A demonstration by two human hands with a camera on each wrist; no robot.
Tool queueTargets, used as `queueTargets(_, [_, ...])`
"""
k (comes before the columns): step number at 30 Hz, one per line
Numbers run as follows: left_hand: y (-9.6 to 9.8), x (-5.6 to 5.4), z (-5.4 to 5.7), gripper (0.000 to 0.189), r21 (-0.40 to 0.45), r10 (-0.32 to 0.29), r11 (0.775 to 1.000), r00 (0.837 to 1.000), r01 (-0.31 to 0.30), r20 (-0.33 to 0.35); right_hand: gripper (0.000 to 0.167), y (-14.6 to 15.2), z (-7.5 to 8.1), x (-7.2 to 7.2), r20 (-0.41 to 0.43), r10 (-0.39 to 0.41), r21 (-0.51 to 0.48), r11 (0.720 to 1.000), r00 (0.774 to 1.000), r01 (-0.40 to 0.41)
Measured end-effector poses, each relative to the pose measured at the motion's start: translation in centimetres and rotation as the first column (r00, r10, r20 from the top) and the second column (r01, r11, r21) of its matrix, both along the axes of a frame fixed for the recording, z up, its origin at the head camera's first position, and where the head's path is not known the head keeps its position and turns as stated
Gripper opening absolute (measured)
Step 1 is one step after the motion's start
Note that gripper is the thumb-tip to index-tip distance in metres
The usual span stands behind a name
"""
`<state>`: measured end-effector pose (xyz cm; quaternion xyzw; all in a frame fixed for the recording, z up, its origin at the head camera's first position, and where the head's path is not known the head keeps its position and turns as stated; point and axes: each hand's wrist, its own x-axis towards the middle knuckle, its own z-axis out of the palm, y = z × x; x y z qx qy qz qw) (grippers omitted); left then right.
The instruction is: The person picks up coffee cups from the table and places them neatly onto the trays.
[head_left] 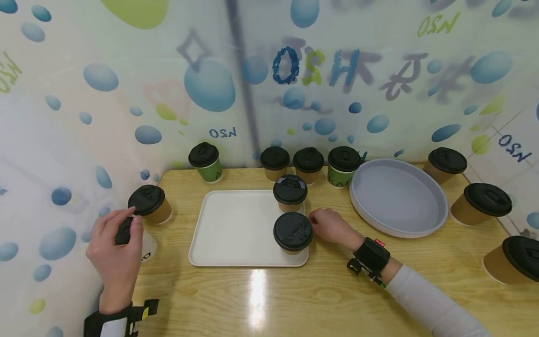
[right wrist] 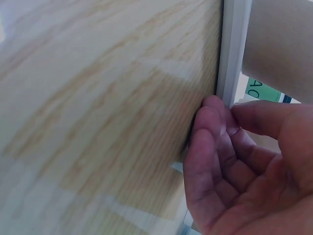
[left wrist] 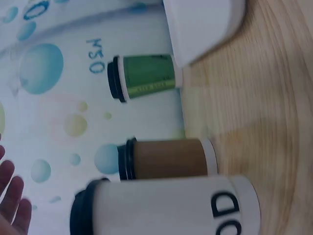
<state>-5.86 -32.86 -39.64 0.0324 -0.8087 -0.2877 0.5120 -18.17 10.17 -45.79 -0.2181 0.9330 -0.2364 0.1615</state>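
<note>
My left hand (head_left: pixel 115 257) hovers over a white paper cup (head_left: pixel 149 245) with a black lid. In the left wrist view its fingertips (left wrist: pixel 14 193) show apart from the lid of that white cup, at the far left. With thumb and curled fingers, my right hand (head_left: pixel 330 228) pinches the right edge of a white tray (head_left: pixel 236 229); in the right wrist view the fingers (right wrist: pixel 203 152) lie at the rim's underside. Two black-lidded brown cups stand on the tray's right side, a front one (head_left: pixel 293 231) and a back one (head_left: pixel 290 189).
A brown cup (head_left: pixel 162 213) stands behind the white one. Along the back edge are a green cup (head_left: pixel 209 171), two brown cups and another green cup (head_left: pixel 340 177). A round grey tray (head_left: pixel 397 196) lies right, with several brown cups, one nearest (head_left: pixel 497 264), around its right side.
</note>
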Motion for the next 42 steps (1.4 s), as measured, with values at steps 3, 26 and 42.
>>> queueTargets(3, [-0.7, 0.3, 0.0, 0.033, 0.042, 0.066, 0.997, 0.998, -0.066, -0.006, 0.024, 0.0, 0.0, 0.1, -0.004, -0.003, -0.003, 1.0, 1.0, 0.003])
queueTargets(26, [-4.1, 1.6, -4.2, 0.114, 0.215, 0.134, 0.937, 0.85, -0.276, 0.51, 0.025, 0.3, -0.4, 0.0, -0.006, -0.011, 0.008, 1.0, 1.0, 0.011])
queueTargets(42, [-5.2, 2.0, -4.8, 0.112, 0.312, 0.024, 0.904, 0.763, -0.293, 0.646, 0.029, -0.1, -0.2, 0.2, -0.026, -0.004, 0.001, 1.0, 1.0, 0.004])
